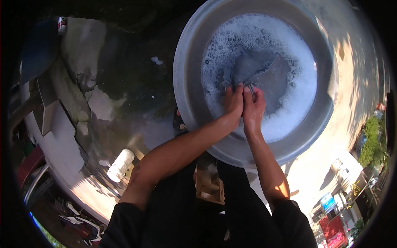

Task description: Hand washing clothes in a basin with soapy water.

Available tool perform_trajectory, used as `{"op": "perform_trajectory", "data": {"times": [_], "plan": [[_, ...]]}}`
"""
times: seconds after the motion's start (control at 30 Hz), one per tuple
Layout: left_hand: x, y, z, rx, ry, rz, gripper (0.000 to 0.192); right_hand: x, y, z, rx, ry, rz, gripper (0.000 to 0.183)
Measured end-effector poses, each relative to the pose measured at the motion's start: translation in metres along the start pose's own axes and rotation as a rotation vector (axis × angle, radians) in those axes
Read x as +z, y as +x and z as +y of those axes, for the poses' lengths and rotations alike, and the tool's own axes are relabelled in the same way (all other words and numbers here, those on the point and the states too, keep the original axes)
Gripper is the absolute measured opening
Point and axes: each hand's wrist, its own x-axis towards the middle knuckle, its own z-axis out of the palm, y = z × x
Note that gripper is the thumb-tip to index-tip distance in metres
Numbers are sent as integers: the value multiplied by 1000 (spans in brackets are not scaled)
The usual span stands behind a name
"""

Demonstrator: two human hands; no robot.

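Note:
A wide metal basin (188, 102) holds water topped by a ring of white suds (299, 96). In the water lies a dark grey cloth (248, 66), partly under the surface. My left hand (234, 102) and my right hand (253, 104) meet side by side over the near part of the basin. Both pinch the cloth's near edge between thumb and fingers. The fingertips are wet and close together. How much of the cloth lies below the water is hidden.
A wooden frame (209, 187) shows between my legs. A white cylindrical container (121, 165) lies to the left on cracked concrete (102, 105). A red and white can (61, 24) is at the far upper left. Plants (372, 139) and a red box (333, 231) are at right.

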Motion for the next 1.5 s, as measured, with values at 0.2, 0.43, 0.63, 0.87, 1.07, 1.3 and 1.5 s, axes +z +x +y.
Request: {"op": "perform_trajectory", "data": {"times": [0.2,0.43,0.63,0.87,1.07,1.3,1.5], "plan": [[-17,49,-18,-261,-562,-246,45,11,-29,-43,-160,-260,-189,28],[-6,47,-22,-141,-316,-302,45,3,31,-9,-533,-482,-121,25],[2,32,-9,-333,-168,-233,49,-10,85,14,-549,-698,12,28],[-17,51,-23,-198,-556,-394,60,13,6,-2,-216,-599,-206,34],[-21,34,-1,-242,-575,-422,51,10,-15,-26,-641,-703,-265,41],[-5,34,1,-481,-364,-317,49,6,100,6,-636,-849,-77,33],[-6,43,-7,-406,-469,-413,61,-3,131,9,-718,-854,55,24]]}}
